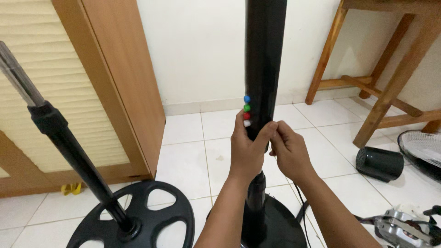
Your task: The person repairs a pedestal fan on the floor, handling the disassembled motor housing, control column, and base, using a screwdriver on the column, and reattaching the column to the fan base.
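Observation:
A black upright fan column [264,55] rises from a round black base [275,229] on the tiled floor. A row of small coloured push buttons [247,110], blue, green, red and white, runs down its left side. My left hand [245,149] wraps the column just below the buttons, thumb beside the white one. My right hand [287,151] meets it from the right, fingertips pinching at the column's lower edge.
A second fan stand [69,147] with a chrome upper tube leans on a spoked black base [138,220] at the left. Wooden cabinet [115,82] at left, wooden table legs [390,92] at right. On the floor: black cylinder housing [380,163], fan grille [422,151], metal motor [404,227].

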### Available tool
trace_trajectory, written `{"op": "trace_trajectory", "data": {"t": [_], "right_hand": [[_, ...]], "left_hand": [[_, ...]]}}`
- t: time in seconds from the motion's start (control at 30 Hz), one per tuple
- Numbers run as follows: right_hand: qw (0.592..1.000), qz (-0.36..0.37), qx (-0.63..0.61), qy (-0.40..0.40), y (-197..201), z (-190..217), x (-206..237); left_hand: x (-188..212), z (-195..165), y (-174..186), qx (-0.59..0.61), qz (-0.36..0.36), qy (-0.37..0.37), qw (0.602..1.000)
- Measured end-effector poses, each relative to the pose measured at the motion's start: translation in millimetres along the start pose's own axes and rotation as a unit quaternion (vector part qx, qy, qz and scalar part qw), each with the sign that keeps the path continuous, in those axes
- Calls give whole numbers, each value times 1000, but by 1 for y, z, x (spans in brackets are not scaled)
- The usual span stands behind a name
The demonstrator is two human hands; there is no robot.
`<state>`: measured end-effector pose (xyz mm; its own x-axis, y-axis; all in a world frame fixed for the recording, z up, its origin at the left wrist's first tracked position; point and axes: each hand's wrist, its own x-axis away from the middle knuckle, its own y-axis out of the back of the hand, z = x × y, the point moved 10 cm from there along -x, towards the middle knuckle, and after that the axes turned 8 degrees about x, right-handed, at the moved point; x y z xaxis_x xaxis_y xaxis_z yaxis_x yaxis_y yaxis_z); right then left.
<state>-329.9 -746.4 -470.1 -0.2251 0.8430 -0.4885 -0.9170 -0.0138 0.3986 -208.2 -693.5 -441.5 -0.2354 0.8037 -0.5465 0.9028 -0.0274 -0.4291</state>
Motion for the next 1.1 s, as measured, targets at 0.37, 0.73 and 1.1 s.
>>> {"op": "trace_trajectory", "data": {"t": [0.37, 0.73, 1.1], "right_hand": [[989, 9, 139, 45, 11, 31, 1], [991, 92, -93, 19, 3, 1, -6], [994, 92, -47, -18, 0, 20, -18]], "left_hand": [[-1, 1, 0, -41, 3, 19, 999], [1, -38, -18, -55, 2, -25, 998], [-1, -69, -29, -64, 13, -59, 996]]}}
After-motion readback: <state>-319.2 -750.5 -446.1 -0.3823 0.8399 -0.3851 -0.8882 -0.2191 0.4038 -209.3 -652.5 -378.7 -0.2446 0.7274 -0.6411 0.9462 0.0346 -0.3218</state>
